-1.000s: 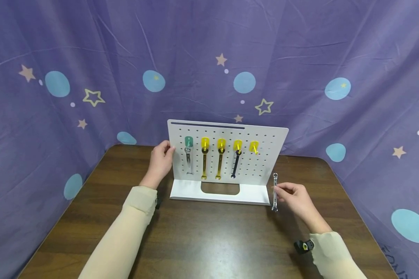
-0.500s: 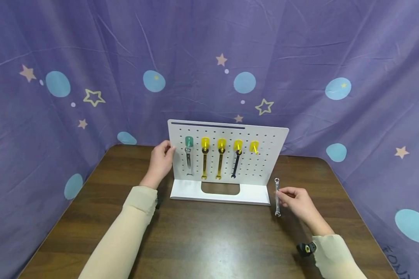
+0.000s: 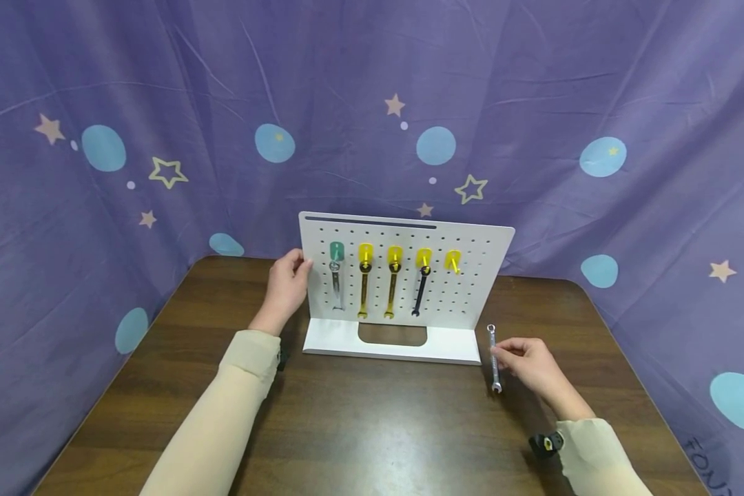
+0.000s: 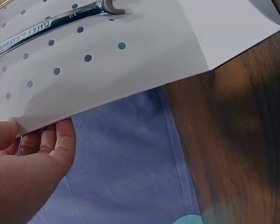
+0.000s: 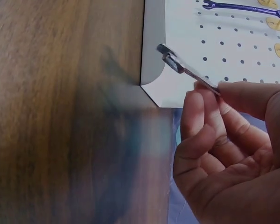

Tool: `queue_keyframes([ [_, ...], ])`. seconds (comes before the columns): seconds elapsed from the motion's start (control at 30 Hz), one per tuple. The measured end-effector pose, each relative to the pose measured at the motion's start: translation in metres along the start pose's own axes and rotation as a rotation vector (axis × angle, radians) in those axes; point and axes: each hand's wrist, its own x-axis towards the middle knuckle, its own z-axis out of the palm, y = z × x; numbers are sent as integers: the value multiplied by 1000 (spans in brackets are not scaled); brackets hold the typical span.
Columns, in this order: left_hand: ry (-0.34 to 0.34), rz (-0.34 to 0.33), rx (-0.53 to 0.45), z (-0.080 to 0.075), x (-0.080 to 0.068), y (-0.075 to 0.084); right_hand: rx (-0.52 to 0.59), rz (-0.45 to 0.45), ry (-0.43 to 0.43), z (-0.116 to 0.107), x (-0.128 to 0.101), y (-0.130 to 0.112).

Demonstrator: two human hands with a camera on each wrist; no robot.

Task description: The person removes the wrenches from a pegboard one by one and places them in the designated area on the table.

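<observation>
Two hands engaged: left hand (image 3: pixel 287 284) gripping left edge of pegboard (image 3: pixel 471 275), steadying it; right hand (image 3: pixel 529 362) pinching silver wrench (image 3: pixel 493 358) mid-shaft, held just beside pegboard base's right corner, above table (image 3: pixel 372 427).

From my remote seat, the head camera looks forward and down from above the near edge of the brown surface (image 3: pixel 359 427), facing the white pegboard (image 3: pixel 471 289) and the purple cloth (image 3: pixel 161 103) behind, far enough back to frame both sleeves. The left wrist camera sits very close by the left hand (image 4: pixel 28 172), looking along the board's left edge, so the board fills the upper frame at a tilt. The right wrist camera looks past the right hand (image 5: pixel 228 154) along the surface toward the board's lower right corner, close and partly blurred. All three views share the pegboard and the surface beside it.
</observation>
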Motion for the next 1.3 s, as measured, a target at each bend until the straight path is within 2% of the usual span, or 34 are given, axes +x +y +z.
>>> queue_keyframes([
  [0.13, -1, 0, 0, 1, 0, -1, -33, 2, -5, 1, -1, 3],
  [0.63, -8, -8, 3, 0, 0, 0, -31, 54, -23, 1, -4, 6],
  [0.87, 0, -3, 4, 0, 0, 0, -47, 52, -26, 1, -4, 8],
  [1.1, 0, -5, 4, 0, -1, 0, -78, 109, -25, 1, -5, 8],
  [1.3, -3, -6, -5, 0, -1, 0, -82, 121, -35, 2, -6, 9],
])
